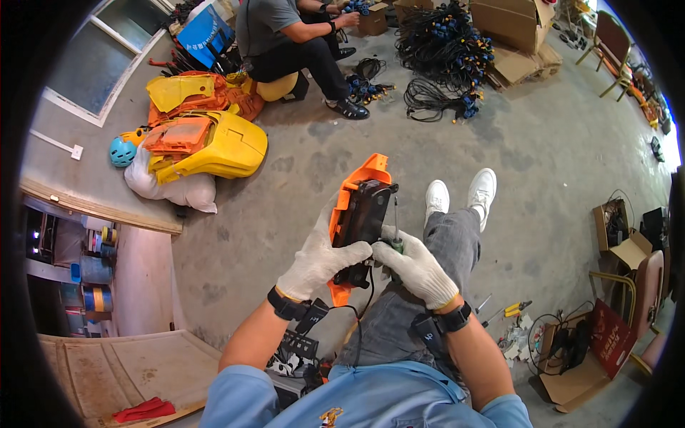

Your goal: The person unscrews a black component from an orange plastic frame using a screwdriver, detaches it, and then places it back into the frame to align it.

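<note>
A worker's gloved left hand [320, 253] clasped an orange-and-black housing [366, 208] in midair above the floor [235, 250] while the gloved right hand [419, 268] pinched a green-handled screwdriver [397, 245] beside it, and an open cardboard box [579, 386] at lower right held black cables [569, 348].

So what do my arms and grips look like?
Your left grip and right grip wear off-white knitted gloves with yellow-edged cuffs. Each has a black wrist strap and a dark boxy module with white markings. Light-blue short sleeves leave both forearms bare.
</note>
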{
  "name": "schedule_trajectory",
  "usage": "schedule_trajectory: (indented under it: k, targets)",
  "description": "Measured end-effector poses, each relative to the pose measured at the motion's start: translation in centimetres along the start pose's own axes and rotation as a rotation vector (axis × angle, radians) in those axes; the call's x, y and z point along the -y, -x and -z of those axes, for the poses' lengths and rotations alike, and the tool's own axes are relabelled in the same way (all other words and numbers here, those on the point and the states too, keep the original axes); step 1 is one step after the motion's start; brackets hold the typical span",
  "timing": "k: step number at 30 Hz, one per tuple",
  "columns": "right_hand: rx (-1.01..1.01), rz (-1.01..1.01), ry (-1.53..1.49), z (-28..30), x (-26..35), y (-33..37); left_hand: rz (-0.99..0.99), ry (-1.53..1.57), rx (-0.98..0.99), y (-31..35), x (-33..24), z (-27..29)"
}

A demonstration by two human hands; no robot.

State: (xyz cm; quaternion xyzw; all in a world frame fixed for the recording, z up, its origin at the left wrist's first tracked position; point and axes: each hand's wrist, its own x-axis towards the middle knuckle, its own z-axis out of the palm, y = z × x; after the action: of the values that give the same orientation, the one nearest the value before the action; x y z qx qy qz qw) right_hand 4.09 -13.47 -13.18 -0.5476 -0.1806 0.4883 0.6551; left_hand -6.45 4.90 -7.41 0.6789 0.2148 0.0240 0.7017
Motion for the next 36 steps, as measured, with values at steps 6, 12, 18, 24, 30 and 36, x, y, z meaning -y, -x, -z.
schedule_trajectory:
  k: [6,12,18,24,30,36]
  targets:
    - [-0.162,0.063,-0.383,-0.3,-1.0,-0.5,0.074,0.106,0.031,0.2,1.6,1.5]
    - [-0.248,-0.008,-0.069,-0.8,-0.6,-0.9,0.075,0.139,0.018,1.1,2.1,1.2]
    - [-0.27,0.045,-0.027,-1.8,0.5,-0.7,0.083,0.207,0.109,0.9,1.6,0.9]
    - [-0.169,0.004,0.021,-1.1,0.4,-0.7,0.076,0.144,0.161,0.9,2.2,1.6]
    - [-0.166,0.024,0.068,-0.8,-0.2,-0.8,0.072,0.132,0.174,1.0,0.4,1.0]
    - [-0.185,0.026,0.094,-1.0,0.5,-0.5,0.018,0.084,0.195,0.1,0.6,1.3]
